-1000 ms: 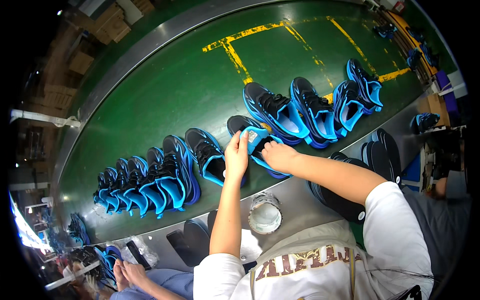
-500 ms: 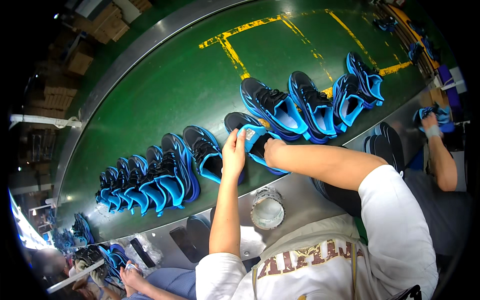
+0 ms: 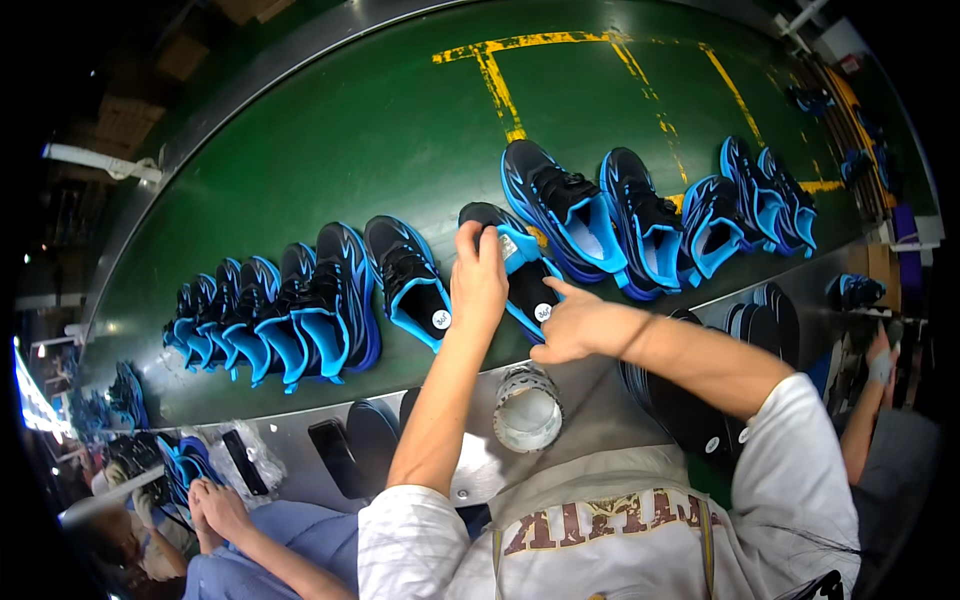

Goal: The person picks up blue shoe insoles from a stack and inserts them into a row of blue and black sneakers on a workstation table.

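Observation:
A black and blue sneaker (image 3: 524, 300) lies on the green tabletop in front of me, toe pointing away. My left hand (image 3: 480, 280) is closed on its light blue tongue (image 3: 517, 247), holding it folded back with a pale label showing. My right hand (image 3: 580, 325) is at the heel end, its index finger on the collar's right side and its thumb by the heel. Inside the opening lies a dark insole with a round white sticker (image 3: 542, 312). Just left sits another sneaker (image 3: 405, 270), also with a round sticker inside.
Several matching sneakers stand in a row at left (image 3: 340, 290) and at right (image 3: 570, 215). A roll of tape (image 3: 528, 410) sits on the metal ledge, near dark insoles (image 3: 372, 445) and a phone (image 3: 335, 455). More insoles (image 3: 760, 325) lie right. Co-workers' hands (image 3: 218, 510) show at both sides.
My right hand has come out of the shoe's opening to its heel side, exposing the insole sticker. My left hand has shifted farther over the tongue toward the toe. The view has turned slightly.

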Action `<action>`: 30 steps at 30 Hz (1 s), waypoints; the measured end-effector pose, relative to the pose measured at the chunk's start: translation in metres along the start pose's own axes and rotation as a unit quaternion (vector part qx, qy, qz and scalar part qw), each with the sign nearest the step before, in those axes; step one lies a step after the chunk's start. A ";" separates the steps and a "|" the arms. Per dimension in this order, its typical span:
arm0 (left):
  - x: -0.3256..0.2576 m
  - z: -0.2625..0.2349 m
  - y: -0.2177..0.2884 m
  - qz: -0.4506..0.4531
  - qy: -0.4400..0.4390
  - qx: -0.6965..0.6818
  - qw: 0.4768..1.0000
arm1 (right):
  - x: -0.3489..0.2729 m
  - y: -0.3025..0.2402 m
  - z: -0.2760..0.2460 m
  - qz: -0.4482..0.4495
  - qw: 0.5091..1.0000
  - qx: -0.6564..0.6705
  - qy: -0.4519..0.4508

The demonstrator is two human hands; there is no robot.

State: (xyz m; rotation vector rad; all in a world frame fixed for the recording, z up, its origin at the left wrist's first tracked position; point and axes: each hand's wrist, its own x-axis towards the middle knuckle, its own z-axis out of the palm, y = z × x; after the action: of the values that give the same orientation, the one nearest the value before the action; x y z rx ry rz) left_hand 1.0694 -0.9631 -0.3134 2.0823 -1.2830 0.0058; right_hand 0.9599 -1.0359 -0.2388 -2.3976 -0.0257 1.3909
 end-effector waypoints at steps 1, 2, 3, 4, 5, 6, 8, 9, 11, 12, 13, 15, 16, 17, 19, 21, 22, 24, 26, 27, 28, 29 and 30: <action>0.003 0.001 0.002 0.042 -0.010 0.011 0.999 | 0.007 0.004 0.014 0.009 0.996 0.040 0.077; 0.005 0.000 0.002 0.084 -0.018 0.023 0.996 | 0.015 0.004 0.025 0.047 0.998 0.003 0.044; 0.008 -0.002 0.004 0.129 -0.024 0.035 0.991 | 0.018 0.005 0.039 0.056 0.985 0.014 0.163; 0.010 -0.008 0.003 0.125 -0.041 0.034 0.991 | 0.025 0.006 0.056 0.054 0.959 0.024 0.276; 0.006 -0.009 0.002 0.119 -0.054 0.034 0.991 | 0.027 0.008 0.073 0.013 0.870 0.011 0.493; 0.003 -0.011 0.000 0.115 -0.064 0.033 0.991 | 0.016 0.005 0.081 0.016 0.850 0.046 0.525; -0.009 -0.019 -0.004 0.103 -0.072 0.020 0.992 | -0.005 -0.007 0.096 0.015 0.804 0.123 0.581; -0.017 -0.022 -0.002 0.102 -0.067 0.010 0.992 | -0.010 -0.010 0.106 -0.002 0.798 0.122 0.591; -0.032 -0.028 0.001 0.131 -0.043 -0.007 0.990 | -0.016 -0.015 0.129 0.001 0.792 0.102 0.602; -0.036 -0.036 0.006 0.125 -0.064 -0.002 0.990 | -0.017 -0.014 0.134 0.000 0.793 0.091 0.603; -0.042 -0.037 0.007 0.134 -0.042 -0.007 0.990 | -0.020 -0.012 0.137 0.005 0.803 0.098 0.587; -0.040 -0.034 0.010 0.123 -0.024 0.016 0.992 | -0.024 -0.010 0.137 0.005 0.806 0.107 0.582; -0.034 -0.032 0.013 0.103 -0.028 0.044 0.993 | -0.021 -0.007 0.132 0.000 0.799 0.108 0.592; -0.023 -0.029 0.015 0.097 -0.043 0.078 0.991 | -0.018 -0.005 0.126 -0.005 0.791 0.109 0.602; -0.008 -0.026 0.010 0.045 -0.091 0.096 0.990 | -0.019 0.000 0.105 -0.014 0.790 0.114 0.602; 0.004 -0.021 0.004 0.056 -0.095 0.092 0.990 | -0.026 0.014 0.090 -0.005 0.775 0.104 0.623; 0.010 -0.022 0.002 0.057 -0.086 0.093 0.990 | -0.030 0.025 0.085 0.006 0.764 0.096 0.638; 0.022 -0.025 -0.001 0.055 -0.069 0.098 0.991 | -0.032 0.055 0.077 0.079 0.741 0.140 0.652; 0.035 -0.023 -0.003 0.036 -0.071 0.088 0.993 | -0.013 0.085 0.081 0.139 0.738 0.051 0.658; 0.038 -0.019 -0.003 0.056 -0.073 0.103 0.990 | -0.010 0.090 0.082 0.146 0.781 0.038 0.606; 0.039 -0.014 -0.003 0.075 -0.074 0.118 0.987 | -0.008 0.093 0.083 0.152 0.820 0.025 0.552; 0.038 -0.012 0.000 0.083 -0.100 0.149 0.980 | -0.008 0.096 0.084 0.157 0.855 0.011 0.494; 0.035 -0.010 -0.001 0.088 -0.125 0.183 0.971 | -0.009 0.098 0.086 0.149 0.854 -0.004 0.499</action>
State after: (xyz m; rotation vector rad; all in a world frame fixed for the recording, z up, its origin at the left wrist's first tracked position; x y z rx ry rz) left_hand 1.0911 -0.9849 -0.2945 2.3226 -1.7260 0.0651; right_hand 0.8665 -1.1025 -0.3016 -2.9061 0.6233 0.0729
